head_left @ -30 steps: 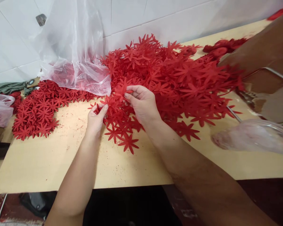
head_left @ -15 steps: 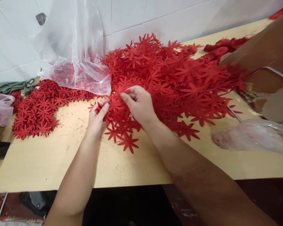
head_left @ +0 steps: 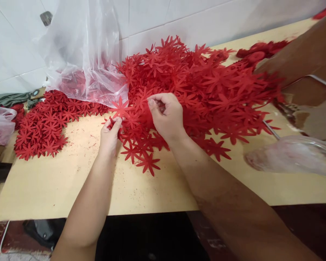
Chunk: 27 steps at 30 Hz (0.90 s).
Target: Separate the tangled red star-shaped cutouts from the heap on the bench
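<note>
A large loose heap of red flower-shaped cutouts (head_left: 195, 87) with long narrow petals spreads over the table in front of me. At its left side my left hand (head_left: 110, 134) pinches a red flower cutout (head_left: 120, 108) by a lower petal, its other petals standing up past the thumb. Just to the right, above the heap, my right hand (head_left: 167, 112) is closed with thumb and forefinger together; whatever may be in that pinch is too small to make out. Several cutouts hang from the near edge of the heap below my hands.
Stacked red cutouts (head_left: 40, 130) lie at the left. Behind them a clear plastic bag (head_left: 84, 65) leans on the tiled wall. A transparent container (head_left: 296, 156) and a brown cardboard box (head_left: 306, 65) stand at the right. Red scraps dot the pale tabletop (head_left: 146, 195).
My right hand has moved right and slightly up, away from my left hand. A single flower cutout now shows upright in my left fingers.
</note>
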Tool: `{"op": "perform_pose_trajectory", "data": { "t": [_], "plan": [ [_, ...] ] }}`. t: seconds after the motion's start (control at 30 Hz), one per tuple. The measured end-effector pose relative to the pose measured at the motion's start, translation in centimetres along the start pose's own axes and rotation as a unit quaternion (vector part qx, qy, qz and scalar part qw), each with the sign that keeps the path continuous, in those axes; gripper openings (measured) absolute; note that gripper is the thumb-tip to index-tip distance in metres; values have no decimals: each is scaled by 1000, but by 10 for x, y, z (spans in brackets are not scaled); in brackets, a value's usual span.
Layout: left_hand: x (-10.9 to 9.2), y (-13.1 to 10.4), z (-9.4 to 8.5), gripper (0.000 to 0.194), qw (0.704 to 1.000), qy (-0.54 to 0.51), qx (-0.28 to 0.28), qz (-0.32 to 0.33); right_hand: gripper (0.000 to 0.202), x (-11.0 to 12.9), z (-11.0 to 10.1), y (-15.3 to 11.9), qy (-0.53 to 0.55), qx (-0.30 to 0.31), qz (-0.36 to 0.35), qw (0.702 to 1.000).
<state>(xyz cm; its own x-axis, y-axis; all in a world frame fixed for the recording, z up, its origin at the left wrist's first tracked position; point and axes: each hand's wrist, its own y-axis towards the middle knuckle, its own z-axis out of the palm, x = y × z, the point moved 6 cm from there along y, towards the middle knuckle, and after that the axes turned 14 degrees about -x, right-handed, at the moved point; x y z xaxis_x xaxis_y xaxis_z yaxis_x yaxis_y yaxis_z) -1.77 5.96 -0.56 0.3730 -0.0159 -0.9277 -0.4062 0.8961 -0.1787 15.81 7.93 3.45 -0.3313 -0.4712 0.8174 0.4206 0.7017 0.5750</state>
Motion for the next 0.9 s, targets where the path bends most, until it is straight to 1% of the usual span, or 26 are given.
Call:
{"op": "perform_pose_trajectory", "data": {
  "t": [0.07, 0.13, 0.27, 0.33, 0.43, 0.53, 0.63, 0.77, 0.9],
  "plan": [
    [1, -1, 1, 27, 1000, 5, 12, -19, 21, 6, -3, 1, -46, -16, -45, 998],
    [1, -3, 2, 26, 999, 4, 24, -34, 19, 17, 0, -4, -66, 1, -88, 994],
    [2, -4, 3, 21, 997, -16, 44, -58, 17, 35, 22, -26, -28, 115, -135, 984],
    [1, -4, 3, 26, 997, -28, 52, -51, 22, 36, 30, -35, -16, 147, -135, 980],
    [-1, -3, 2, 38, 998, -15, 50, -22, 31, 25, 36, -41, -6, 170, -88, 982],
    [-2, -3, 1, 40, 999, 5, 40, 1, 37, 12, 39, -40, 34, 182, -10, 983],
    [-5, -2, 2, 40, 999, 4, 35, 25, 42, 6, 41, -40, 105, 191, 65, 974],
    [-6, -2, 2, 36, 999, 1, 26, 40, 37, 5, 48, -43, 178, 219, 142, 949],
    [-5, -3, 3, 34, 999, -1, 23, 32, 28, 4, 49, -41, 202, 211, 180, 939]
  ]
}}
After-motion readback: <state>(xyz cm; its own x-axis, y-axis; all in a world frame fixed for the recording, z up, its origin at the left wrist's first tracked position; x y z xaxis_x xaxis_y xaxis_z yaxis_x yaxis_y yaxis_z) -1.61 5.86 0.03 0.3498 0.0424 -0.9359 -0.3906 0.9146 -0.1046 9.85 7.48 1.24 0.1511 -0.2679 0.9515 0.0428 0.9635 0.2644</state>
